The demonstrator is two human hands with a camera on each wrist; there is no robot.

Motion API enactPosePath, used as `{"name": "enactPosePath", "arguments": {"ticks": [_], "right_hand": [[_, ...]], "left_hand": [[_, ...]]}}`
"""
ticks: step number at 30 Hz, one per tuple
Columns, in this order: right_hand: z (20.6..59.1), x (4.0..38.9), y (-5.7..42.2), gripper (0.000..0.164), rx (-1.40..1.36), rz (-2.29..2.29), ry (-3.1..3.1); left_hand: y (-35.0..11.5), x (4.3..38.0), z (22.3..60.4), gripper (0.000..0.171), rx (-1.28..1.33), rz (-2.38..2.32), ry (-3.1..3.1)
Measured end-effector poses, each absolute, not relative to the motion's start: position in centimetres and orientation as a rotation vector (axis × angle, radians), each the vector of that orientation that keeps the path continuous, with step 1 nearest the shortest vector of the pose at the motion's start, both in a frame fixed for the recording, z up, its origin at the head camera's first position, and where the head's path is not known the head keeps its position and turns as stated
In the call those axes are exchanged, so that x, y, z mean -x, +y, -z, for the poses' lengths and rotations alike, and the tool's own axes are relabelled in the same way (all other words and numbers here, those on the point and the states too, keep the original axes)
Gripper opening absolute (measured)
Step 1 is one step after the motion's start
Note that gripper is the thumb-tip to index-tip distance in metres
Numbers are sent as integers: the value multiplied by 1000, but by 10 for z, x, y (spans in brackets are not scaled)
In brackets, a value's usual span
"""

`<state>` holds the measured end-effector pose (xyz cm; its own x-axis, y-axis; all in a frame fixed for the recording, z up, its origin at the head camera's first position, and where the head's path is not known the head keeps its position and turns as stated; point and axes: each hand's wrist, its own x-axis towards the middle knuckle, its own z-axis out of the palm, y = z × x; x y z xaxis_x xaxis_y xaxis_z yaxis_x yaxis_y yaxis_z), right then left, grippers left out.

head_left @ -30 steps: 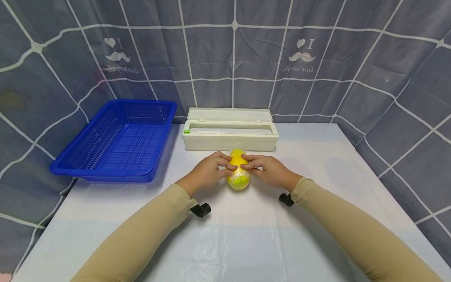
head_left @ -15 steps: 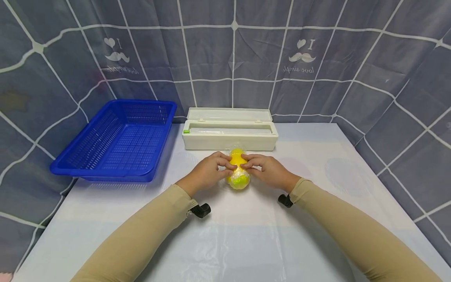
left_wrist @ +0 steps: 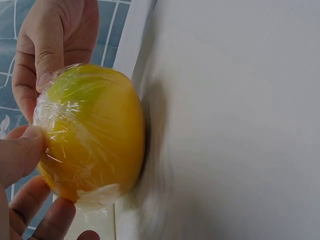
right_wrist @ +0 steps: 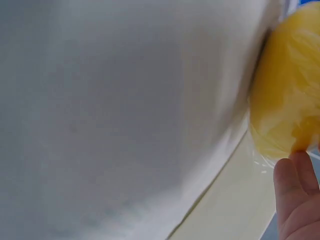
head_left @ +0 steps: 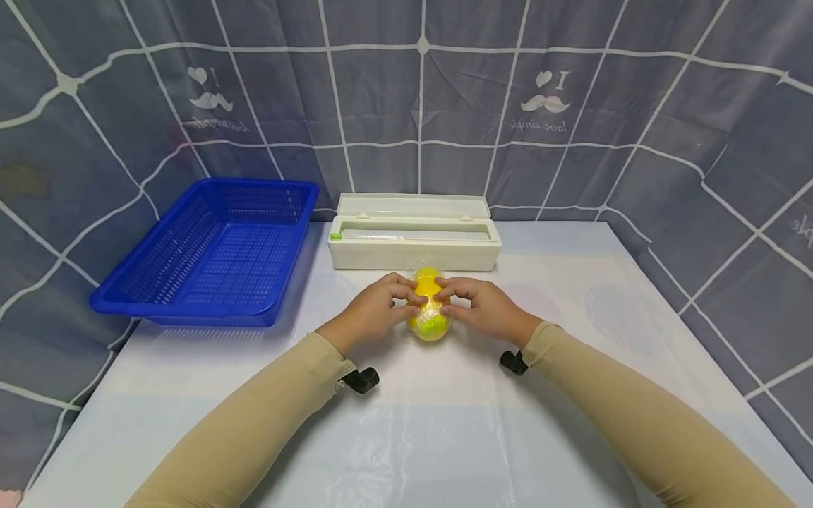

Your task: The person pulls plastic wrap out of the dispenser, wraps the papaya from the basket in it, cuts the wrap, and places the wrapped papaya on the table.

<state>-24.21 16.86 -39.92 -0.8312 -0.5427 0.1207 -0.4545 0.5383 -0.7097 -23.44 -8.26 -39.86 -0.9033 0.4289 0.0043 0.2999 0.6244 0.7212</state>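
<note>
A rounded yellow fruit [head_left: 429, 326] with a green patch at its near end, its kind unclear, sits on the table wrapped in clear cling film. My left hand [head_left: 380, 307] holds its left side, thumb and fingertips on the wrap. From the right, my right hand [head_left: 485, 305] holds it with curled fingers and thumb. The left wrist view shows the fruit [left_wrist: 100, 135] with crinkled film gathered near both thumbs. In the right wrist view, fingertips touch the far end of the fruit [right_wrist: 285, 95]; the rest of that hand is cut off.
Just behind the fruit stands a white cling film dispenser [head_left: 416, 255], its lid raised and a roll inside. At the left is a blue plastic basket [head_left: 190, 310]. A grey curtain [head_left: 375, 92] with white lines surrounds the white-covered table [head_left: 438, 451].
My right thumb has shifted slightly inward on the wrapped fruit. The left hand, the fruit, the dispenser and the basket stay where they were.
</note>
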Motion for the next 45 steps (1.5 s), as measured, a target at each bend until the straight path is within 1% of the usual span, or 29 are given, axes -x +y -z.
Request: {"name": "enactPosePath", "arguments": {"ticks": [6, 12, 16, 29, 32, 38, 43, 45], "right_hand": [[398, 243, 165, 24, 817, 1240, 2614], [400, 237, 157, 47, 810, 1145, 2688], [401, 233, 156, 51, 803, 1117, 2703], [395, 232, 159, 55, 872, 1070, 2619], [393, 233, 161, 52, 885, 1056, 2618], [388, 231, 163, 51, 858, 966, 2673], [387, 230, 166, 50, 822, 919, 2733], [387, 228, 167, 45, 813, 894, 2797]], "left_hand": [[-83, 233, 399, 21, -666, -1113, 2684], [-83, 228, 397, 23, -719, -1091, 2715], [-84, 226, 396, 25, -754, -1026, 2751], [-93, 229, 387, 26, -903, -776, 2904], [-94, 232, 384, 29, -900, -713, 2957], [-96, 239, 381, 43, -863, -606, 2983], [-99, 241, 382, 43, -846, -604, 2949], [-100, 241, 382, 43, -840, -619, 2941]]}}
